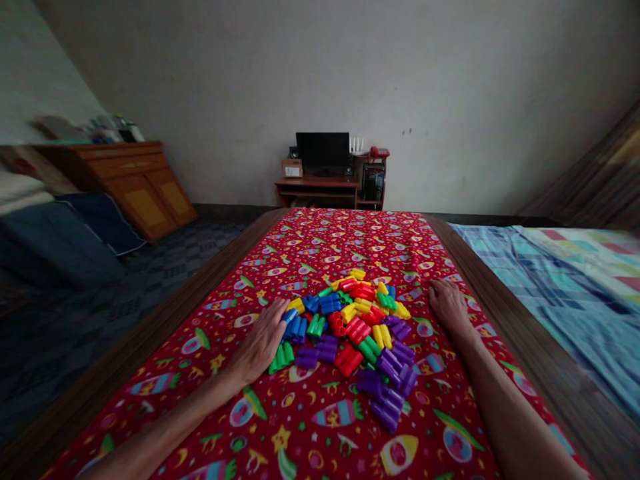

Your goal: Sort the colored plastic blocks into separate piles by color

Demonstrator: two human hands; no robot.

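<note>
Plastic toy building pieces, shaped like short joined tubes, lie in a loose pile on a red patterned cloth (pixel 345 233). Among them are a yellow piece (pixel 383 337), a red piece (pixel 349 360), a purple piece (pixel 385 415) and a green piece (pixel 281 358). My left hand (pixel 261 341) rests at the pile's left edge, fingers stretched out, its fingertips beside or touching a blue piece (pixel 289 316). To the right of the pile, my right hand (pixel 449 305) lies palm down on the cloth, apart from the pieces, with its fingers loosely bent and nothing visible in them.
The cloth covers a long table with a dark wooden edge (pixel 200 283). Beyond it, a desk (pixel 317 181) holds a monitor (pixel 323 152) and a red telephone (pixel 379 153). A wooden cabinet (pixel 135 183) stands at left. Right of the table is a bed with blue bedding (pixel 545 300).
</note>
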